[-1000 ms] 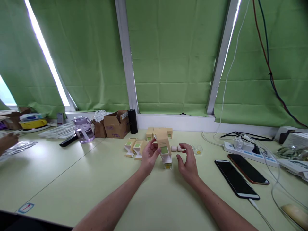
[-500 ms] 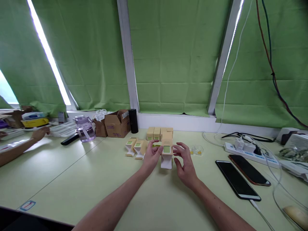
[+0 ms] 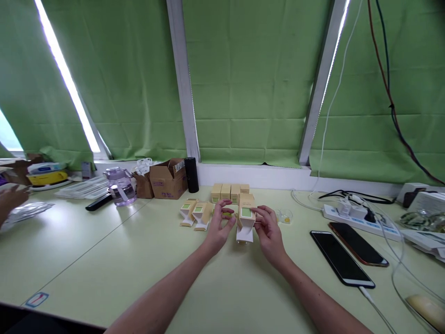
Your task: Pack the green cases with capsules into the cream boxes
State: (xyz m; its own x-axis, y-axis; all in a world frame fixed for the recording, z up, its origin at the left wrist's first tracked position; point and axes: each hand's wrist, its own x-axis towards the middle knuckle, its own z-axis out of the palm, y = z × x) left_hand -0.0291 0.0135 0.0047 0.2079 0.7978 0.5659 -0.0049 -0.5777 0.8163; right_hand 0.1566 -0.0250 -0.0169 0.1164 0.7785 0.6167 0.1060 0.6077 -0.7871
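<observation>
A small tan carton with a green square window is tilted over the table, its white-lined flap hanging loose at the near end. The thumb and fingers of my right hand pinch its right side. To the left of the carton is my left hand, fingers apart and curved, holding nothing. Something small and bright green shows behind those fingers, mostly hidden. Two cartons with raised flaps lie left of my left hand, the nearer one a tan carton. Behind stands a row of closed tan cartons.
Small clear round containers with yellow bits lie right of the carton. Farther right are two phones and a power strip with cables. At left stand a purple jug, a cardboard box and a black cylinder. Another person's hand is far left.
My left hand has let go of the carton, and my right hand has taken hold of it. The carton has shifted slightly right and tilted. The other person's hand has moved left.
</observation>
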